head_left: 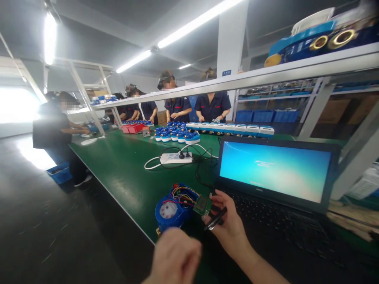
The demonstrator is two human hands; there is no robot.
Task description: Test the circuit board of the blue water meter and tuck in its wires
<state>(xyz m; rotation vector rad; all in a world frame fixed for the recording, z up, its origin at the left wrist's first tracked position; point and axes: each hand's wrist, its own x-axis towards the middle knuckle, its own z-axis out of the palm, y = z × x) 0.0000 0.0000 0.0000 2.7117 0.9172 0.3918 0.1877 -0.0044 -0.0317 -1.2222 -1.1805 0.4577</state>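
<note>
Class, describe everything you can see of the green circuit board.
The green circuit board looks thin and flat, with a dark rectangular panel on its face. Coloured wires run between it and the blue meter. The right hand holds it by one edge, tilted, left of the laptop. Finer detail is blurred.

White tube lights (pixel 200 23) crossed the grey ceiling (pixel 89 23) up top; a square white pillar (pixel 232 39) stood right of centre; glossy dark floor (pixel 44 213) filled lower left, beside a long green table (pixel 118 169).
</note>
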